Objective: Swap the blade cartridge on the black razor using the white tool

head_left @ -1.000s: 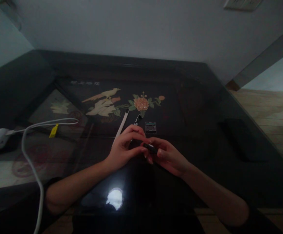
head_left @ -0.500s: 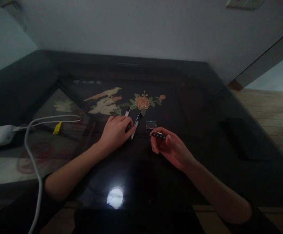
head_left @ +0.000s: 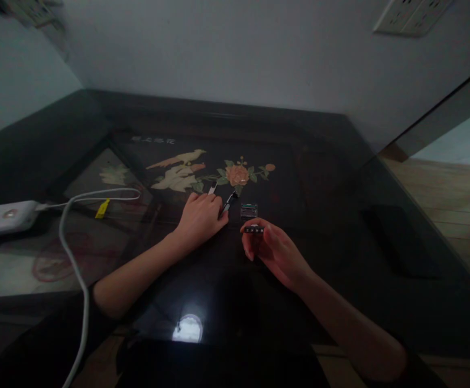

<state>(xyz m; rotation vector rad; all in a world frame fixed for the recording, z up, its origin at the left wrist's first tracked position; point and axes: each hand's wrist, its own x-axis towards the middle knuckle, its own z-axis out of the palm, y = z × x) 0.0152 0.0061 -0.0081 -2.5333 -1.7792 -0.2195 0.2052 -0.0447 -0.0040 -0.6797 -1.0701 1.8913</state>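
Observation:
My left hand point(head_left: 202, 218) rests low over the dark tabletop, its fingers curled around a slim silvery tool with a dark tip point(head_left: 230, 200), which pokes out between thumb and forefinger. Its exact kind is unclear. Just beyond the knuckles shows the end of a second slim light piece with a dark tip point(head_left: 213, 188), partly hidden by the hand. My right hand point(head_left: 277, 250) pinches a small black bar with several shiny round spots point(head_left: 254, 230) between thumb and fingers, held level. Directly behind it on the table lies a small clear case point(head_left: 249, 210) with a greenish strip.
On the left lie a white power strip or adapter point(head_left: 6, 218) and its white cable point(head_left: 73, 250), with a yellow tag point(head_left: 103, 208) near it. A dark flat object point(head_left: 396, 242) is at the right. The glossy table point(head_left: 319, 183) bears a bird-and-flower picture and meets the wall.
The left thumb has closed in on the slim tool, covering its near end. My right hand has moved slightly left and turned the black bar level. The view has shifted a little.

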